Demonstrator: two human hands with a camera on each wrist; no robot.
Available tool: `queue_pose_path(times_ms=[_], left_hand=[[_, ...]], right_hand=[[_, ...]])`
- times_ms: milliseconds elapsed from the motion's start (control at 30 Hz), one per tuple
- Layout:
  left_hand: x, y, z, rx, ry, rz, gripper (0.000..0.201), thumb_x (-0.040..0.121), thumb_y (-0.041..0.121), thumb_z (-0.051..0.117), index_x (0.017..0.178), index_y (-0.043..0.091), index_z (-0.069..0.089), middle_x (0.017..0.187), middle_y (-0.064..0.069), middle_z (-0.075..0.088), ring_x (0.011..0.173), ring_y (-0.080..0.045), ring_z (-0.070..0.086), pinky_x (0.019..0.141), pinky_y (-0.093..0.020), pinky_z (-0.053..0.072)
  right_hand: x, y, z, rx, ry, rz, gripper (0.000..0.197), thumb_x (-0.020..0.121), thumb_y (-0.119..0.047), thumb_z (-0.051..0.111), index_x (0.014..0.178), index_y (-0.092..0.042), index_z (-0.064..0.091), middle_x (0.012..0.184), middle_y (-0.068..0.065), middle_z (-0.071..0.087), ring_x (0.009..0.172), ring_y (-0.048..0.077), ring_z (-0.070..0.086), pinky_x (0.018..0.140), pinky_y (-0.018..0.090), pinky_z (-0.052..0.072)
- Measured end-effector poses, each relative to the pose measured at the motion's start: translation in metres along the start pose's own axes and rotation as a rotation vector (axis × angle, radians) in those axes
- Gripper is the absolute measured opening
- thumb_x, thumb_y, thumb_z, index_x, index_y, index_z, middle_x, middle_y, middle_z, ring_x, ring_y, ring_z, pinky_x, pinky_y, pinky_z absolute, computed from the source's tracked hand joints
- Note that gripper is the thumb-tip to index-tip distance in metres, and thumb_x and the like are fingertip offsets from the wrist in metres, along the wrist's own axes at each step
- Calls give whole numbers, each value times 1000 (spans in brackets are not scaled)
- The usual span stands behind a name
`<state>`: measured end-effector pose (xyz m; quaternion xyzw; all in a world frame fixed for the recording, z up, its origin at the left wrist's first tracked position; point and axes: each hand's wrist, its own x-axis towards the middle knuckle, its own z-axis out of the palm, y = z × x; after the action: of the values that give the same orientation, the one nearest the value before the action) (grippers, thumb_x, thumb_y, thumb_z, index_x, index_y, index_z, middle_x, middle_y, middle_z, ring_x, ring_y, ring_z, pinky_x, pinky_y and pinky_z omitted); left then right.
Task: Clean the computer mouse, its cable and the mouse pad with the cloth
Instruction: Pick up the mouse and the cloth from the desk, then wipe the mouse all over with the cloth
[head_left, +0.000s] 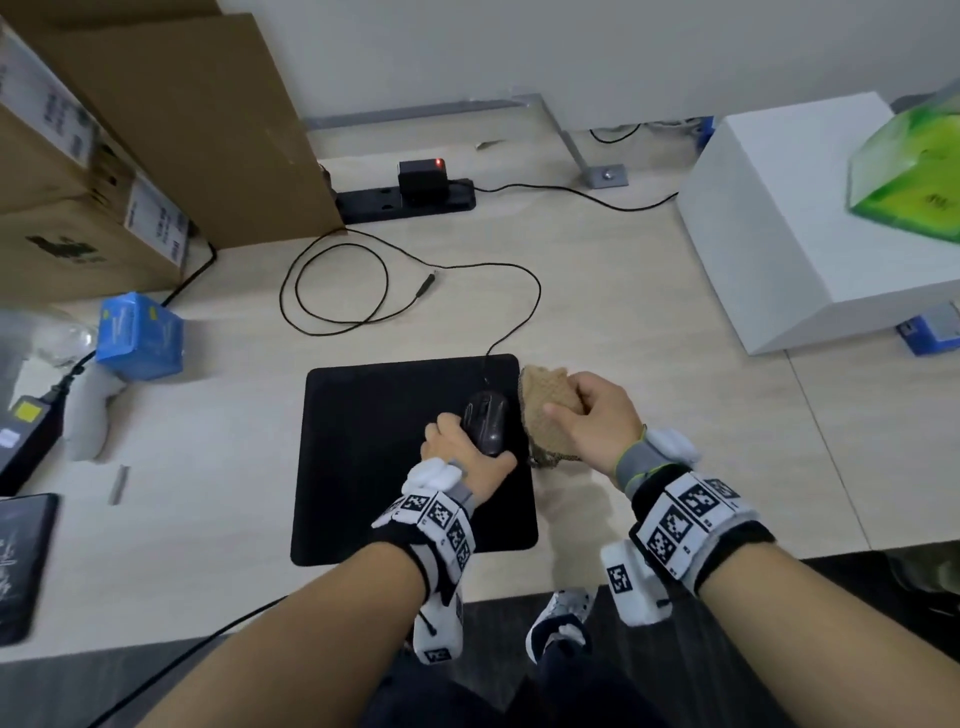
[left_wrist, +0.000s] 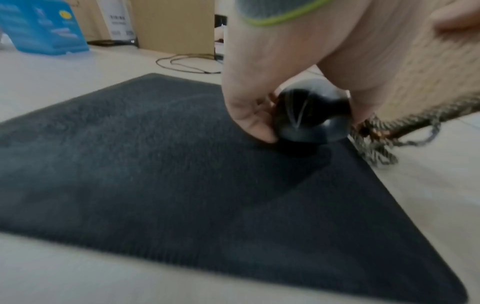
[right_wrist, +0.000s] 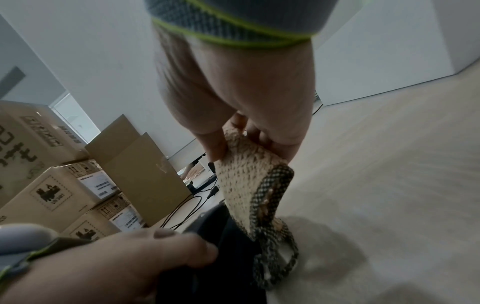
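The black computer mouse (head_left: 487, 422) (left_wrist: 310, 117) stands near the right edge of the black mouse pad (head_left: 374, 467) (left_wrist: 155, 185). My left hand (head_left: 457, 447) (left_wrist: 259, 115) grips it from behind, thumb on one side and fingers on the other. Its thin black cable (head_left: 415, 291) loops over the desk toward the back. My right hand (head_left: 587, 415) (right_wrist: 249, 144) holds a tan knitted cloth (head_left: 545, 405) (right_wrist: 244, 181) just right of the mouse, over the pad's right edge. The cloth's dark patterned border (right_wrist: 272, 226) hangs down close to the mouse.
Stacked cardboard boxes (head_left: 104, 156) fill the back left. A black power strip (head_left: 410, 200) lies at the back. A blue box (head_left: 140, 332) sits left of the pad, a white box (head_left: 810, 218) with a green tissue pack (head_left: 909, 161) at the right. The desk's front edge lies just under my forearms.
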<state>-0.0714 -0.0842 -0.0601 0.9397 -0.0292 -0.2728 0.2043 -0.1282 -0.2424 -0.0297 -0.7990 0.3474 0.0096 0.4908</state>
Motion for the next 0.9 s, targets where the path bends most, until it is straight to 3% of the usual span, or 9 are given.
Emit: queue_pose_path(times_ms=[200, 300, 467, 567, 667, 700, 767, 833, 900], left_hand=[[12, 18, -60, -293, 45, 261, 63, 67, 42, 75, 119, 31, 40, 96, 8, 62, 74, -7, 59, 59, -18, 45], [9, 24, -88, -352, 43, 371, 62, 68, 38, 78, 116, 33, 40, 91, 14, 62, 72, -8, 64, 63, -29, 56], [1, 37, -108, -342, 93, 556, 66, 70, 24, 79, 123, 22, 40, 96, 12, 58, 77, -4, 60, 61, -8, 44], [5, 43, -118, -214, 152, 604, 68, 70, 21, 81, 125, 13, 43, 103, 5, 57, 88, -10, 58, 71, -16, 46], [-6, 53, -126, -444, -43, 444, 44, 76, -7, 66, 117, 1, 52, 95, -11, 61, 95, -7, 57, 78, -8, 47], [-3, 46, -123, -131, 76, 487, 40, 77, -17, 58, 115, -3, 55, 86, -16, 62, 94, -3, 58, 77, -3, 46], [-6, 50, -125, -451, 13, 398, 30, 81, -10, 56, 109, -2, 60, 81, 0, 58, 82, -1, 55, 69, 4, 40], [5, 48, -136, -308, 128, 592, 23, 82, 7, 65, 99, 20, 58, 83, 16, 53, 77, -4, 55, 63, 0, 39], [2, 36, -144, -350, 81, 643, 35, 75, 16, 74, 103, 24, 54, 88, 16, 57, 78, -1, 57, 64, -4, 41]], right_hand=[[13, -27, -10, 98, 124, -40, 12, 83, -23, 67, 79, -17, 57, 75, 9, 65, 67, 25, 58, 67, 39, 51], [23, -53, -10, 187, 184, -66, 8, 85, -23, 63, 82, -20, 56, 81, 5, 67, 77, 28, 64, 72, 41, 54], [19, -103, -5, 233, 213, -144, 6, 83, -23, 64, 79, -25, 61, 79, -8, 65, 68, 14, 59, 71, 35, 53], [8, -119, 4, 161, 89, -268, 17, 85, -33, 57, 93, -30, 71, 103, -12, 68, 93, 9, 64, 87, 32, 52], [-9, -128, 18, 17, -9, -474, 34, 91, -10, 47, 116, -16, 69, 128, 1, 58, 119, 11, 51, 103, 12, 33], [-16, -130, 21, 2, -10, -521, 36, 90, 2, 45, 114, -10, 69, 126, 5, 59, 115, 10, 50, 99, 4, 29], [-23, -131, 24, -20, 24, -637, 38, 83, 10, 50, 111, -7, 70, 117, 6, 64, 107, 4, 51, 94, -1, 28], [-20, -128, 22, -25, 76, -699, 30, 80, 2, 59, 105, -9, 71, 107, 3, 66, 97, -2, 51, 88, 2, 34], [-8, -129, 17, 4, 126, -563, 18, 85, -13, 65, 102, -15, 72, 97, -6, 63, 88, -1, 51, 82, 11, 41]])
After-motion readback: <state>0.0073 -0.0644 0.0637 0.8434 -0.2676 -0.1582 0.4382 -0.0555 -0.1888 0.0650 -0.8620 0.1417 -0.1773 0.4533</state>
